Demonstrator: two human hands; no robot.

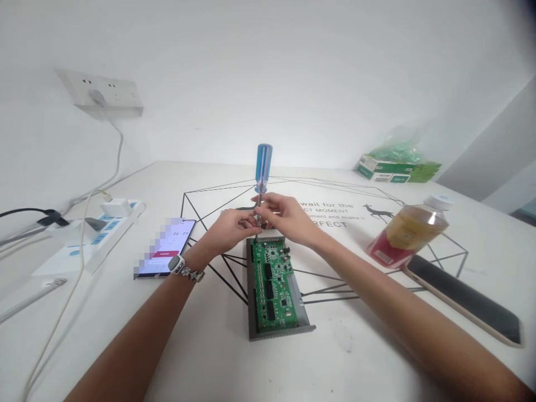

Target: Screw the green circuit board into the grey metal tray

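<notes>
A screwdriver point(263, 166) with a clear blue handle stands nearly upright over the far left corner of a green circuit board point(276, 285). The board lies in a dark metal housing point(252, 312) on the table. My right hand point(291, 219) pinches the screwdriver's shaft below the handle with thumb and fingers. Lower down, my left hand point(232, 228) has its fingers closed at the shaft, close above the board's far end. Fingers partly cover the shaft, and whether a screw sits at the tip is too small to tell. On my left wrist is a metal watch point(177, 264).
Left of the board lie a lit phone point(171, 251) and a white power strip point(96, 234) with cables. To the right are a tilted-looking drink bottle point(408, 231) and a dark phone point(463, 298). Green-and-white boxes point(385, 169) stand at the back near the wall.
</notes>
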